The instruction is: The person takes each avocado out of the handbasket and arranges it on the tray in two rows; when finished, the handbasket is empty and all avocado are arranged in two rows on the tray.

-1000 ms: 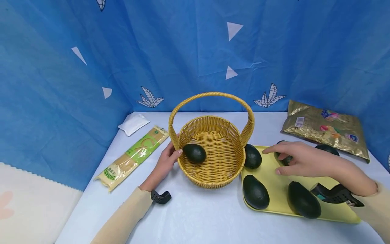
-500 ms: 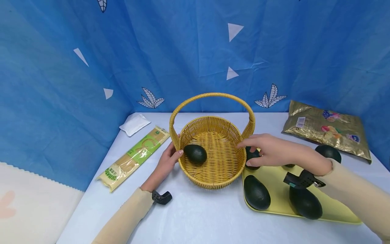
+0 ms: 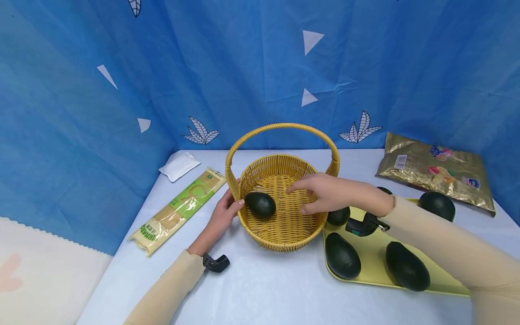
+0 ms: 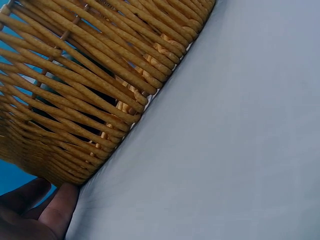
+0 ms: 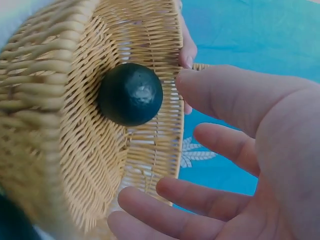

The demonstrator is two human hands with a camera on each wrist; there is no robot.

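A yellow wicker basket (image 3: 284,246) with a tall arched handle stands mid-table. One dark green avocado (image 3: 260,205) lies inside it, against the left wall; in the right wrist view the avocado (image 5: 131,94) looks round and glossy. My left hand (image 3: 222,214) grips the basket's left side, thumb at the rim and fingers along the outside. Over the basket's right half hovers my right hand (image 3: 325,193), holding nothing, fingers spread and slightly bent, apart from the avocado. In the right wrist view that hand (image 5: 235,165) shows its palm and spread fingers.
A yellow tray (image 3: 371,264) holding several avocados (image 3: 342,256) sits against the basket's right side, partly under my right forearm. Behind it lies a gold bag (image 3: 438,171). To the left are a noodle packet (image 3: 178,210) and a small white packet (image 3: 179,166).
My right hand has moved left from above the tray, across the basket's right rim, to over the basket's inside. The left hand and the basket have stayed put.
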